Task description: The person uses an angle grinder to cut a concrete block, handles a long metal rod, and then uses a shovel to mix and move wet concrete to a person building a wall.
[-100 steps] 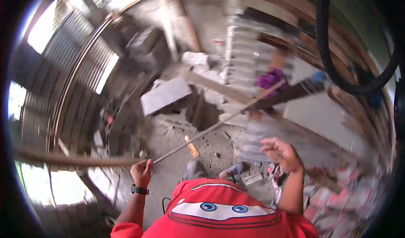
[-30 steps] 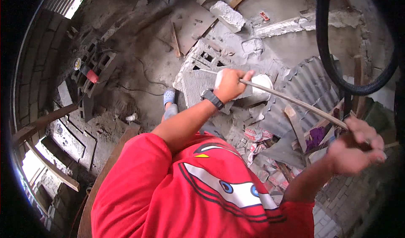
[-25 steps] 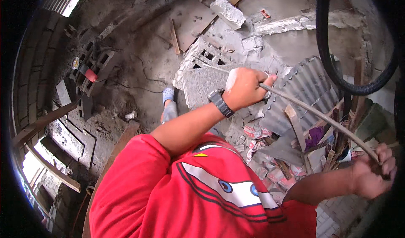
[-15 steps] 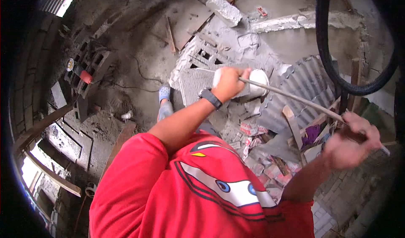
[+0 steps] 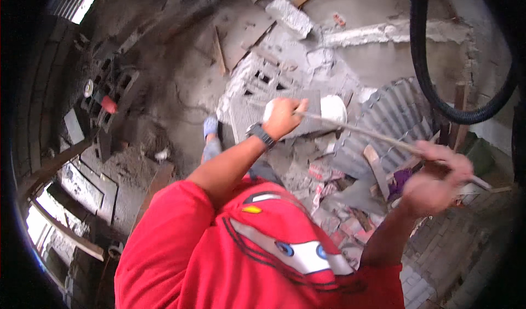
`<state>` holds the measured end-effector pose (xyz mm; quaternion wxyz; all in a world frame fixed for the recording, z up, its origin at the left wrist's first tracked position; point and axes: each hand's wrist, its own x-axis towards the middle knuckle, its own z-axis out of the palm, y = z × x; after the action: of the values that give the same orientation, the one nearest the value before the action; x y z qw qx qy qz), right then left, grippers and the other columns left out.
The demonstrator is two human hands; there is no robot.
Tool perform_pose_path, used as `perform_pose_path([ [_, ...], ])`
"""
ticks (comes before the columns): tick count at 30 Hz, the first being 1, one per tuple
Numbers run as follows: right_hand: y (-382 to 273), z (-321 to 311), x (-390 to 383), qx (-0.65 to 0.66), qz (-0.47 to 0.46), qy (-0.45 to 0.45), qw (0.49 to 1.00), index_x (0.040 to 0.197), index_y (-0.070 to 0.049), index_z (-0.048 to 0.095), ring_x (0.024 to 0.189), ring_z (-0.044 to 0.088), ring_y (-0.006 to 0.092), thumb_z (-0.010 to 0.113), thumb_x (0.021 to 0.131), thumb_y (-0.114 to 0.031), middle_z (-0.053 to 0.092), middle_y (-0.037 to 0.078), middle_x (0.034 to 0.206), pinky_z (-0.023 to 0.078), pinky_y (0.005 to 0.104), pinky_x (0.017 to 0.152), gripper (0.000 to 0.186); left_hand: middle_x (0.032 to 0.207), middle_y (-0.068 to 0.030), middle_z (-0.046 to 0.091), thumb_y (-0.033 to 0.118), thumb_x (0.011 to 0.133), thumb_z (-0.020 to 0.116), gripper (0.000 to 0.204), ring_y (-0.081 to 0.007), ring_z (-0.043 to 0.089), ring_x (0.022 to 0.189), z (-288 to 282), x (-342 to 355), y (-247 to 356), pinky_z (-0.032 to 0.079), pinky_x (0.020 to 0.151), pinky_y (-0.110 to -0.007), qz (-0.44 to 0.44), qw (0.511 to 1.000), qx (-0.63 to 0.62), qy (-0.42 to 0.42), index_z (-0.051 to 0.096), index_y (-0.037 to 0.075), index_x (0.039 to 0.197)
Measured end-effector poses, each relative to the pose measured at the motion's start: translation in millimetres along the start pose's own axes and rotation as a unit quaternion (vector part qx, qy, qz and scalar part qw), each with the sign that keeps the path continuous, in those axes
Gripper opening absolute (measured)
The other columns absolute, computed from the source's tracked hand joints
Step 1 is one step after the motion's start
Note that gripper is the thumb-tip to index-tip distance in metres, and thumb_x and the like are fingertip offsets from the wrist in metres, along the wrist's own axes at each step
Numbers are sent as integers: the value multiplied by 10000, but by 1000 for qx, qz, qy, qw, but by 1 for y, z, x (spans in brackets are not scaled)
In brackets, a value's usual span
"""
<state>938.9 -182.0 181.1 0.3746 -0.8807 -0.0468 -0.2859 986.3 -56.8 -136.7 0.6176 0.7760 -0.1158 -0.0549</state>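
A long thin rod (image 5: 372, 136) runs slanting across my body, its far end over a pale broken block (image 5: 244, 125) and hollow blocks (image 5: 263, 76). My left hand (image 5: 282, 117), with a dark watch at the wrist, is closed round the rod near the middle of the view. My right hand (image 5: 435, 174), smeared by motion, has its fingers curled round the rod's nearer part at the right, above corrugated sheeting and debris. A white rounded object (image 5: 332, 109) lies beside the block, partly behind the rod.
A red angle grinder (image 5: 107, 103) rests on blocks at the left, with a cord. Corrugated sheet (image 5: 394, 109), boards (image 5: 375, 172), purple cloth (image 5: 400, 183) and torn bags (image 5: 323, 172) litter the right. A black hose (image 5: 422, 57) hangs close. My blue clog (image 5: 211, 127) is on dusty ground.
Earlier my right hand was open, off the rod; later it holds it. In the last second both hands slid back and forth sideways with the rod, lately leftward.
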Motion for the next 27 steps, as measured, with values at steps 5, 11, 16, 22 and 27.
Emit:
perform_pose_path([
  [5, -50, -89, 50, -15, -91, 32, 995, 883, -31, 456, 665, 484, 259, 422, 968, -415, 435, 83, 753, 470, 418, 647, 394, 596, -228, 525, 335, 901, 590, 401, -408, 538, 520, -10, 7, 103, 419, 493, -450, 32, 996, -80, -6, 636, 24, 652],
  [11, -34, -81, 34, -140, -182, -49, 972, 912, -25, 385, 682, 547, 306, 538, 828, -238, 522, 129, 745, 473, 422, 665, 275, 573, -228, 513, 343, 909, 587, 432, -407, 543, 524, -14, -8, 84, 418, 495, -455, 4, 997, -78, -18, 621, 26, 617],
  [16, -12, -1, 11, 39, 12, 22, 999, 890, -57, 434, 625, 600, 301, 355, 1022, -422, 589, 151, 688, 504, 466, 670, 396, 595, -236, 541, 350, 905, 583, 423, -411, 583, 560, -4, -9, 23, 438, 509, -473, -61, 998, -8, -24, 655, 37, 631],
  [22, -69, -109, 42, 30, -68, 8, 997, 1012, 4, 458, 742, 452, 236, 484, 926, -232, 406, 78, 812, 457, 431, 662, 253, 542, -227, 455, 343, 921, 582, 462, -402, 491, 471, -19, -3, 114, 388, 469, -451, 85, 992, -88, 6, 587, 9, 601],
  [27, -6, -24, -6, -122, -80, 38, 988, 949, -5, 453, 661, 562, 268, 444, 947, -291, 525, 124, 708, 498, 425, 654, 286, 573, -228, 515, 336, 922, 564, 424, -409, 540, 517, -4, -15, 29, 419, 489, -442, -73, 993, -59, -65, 634, 14, 655],
])
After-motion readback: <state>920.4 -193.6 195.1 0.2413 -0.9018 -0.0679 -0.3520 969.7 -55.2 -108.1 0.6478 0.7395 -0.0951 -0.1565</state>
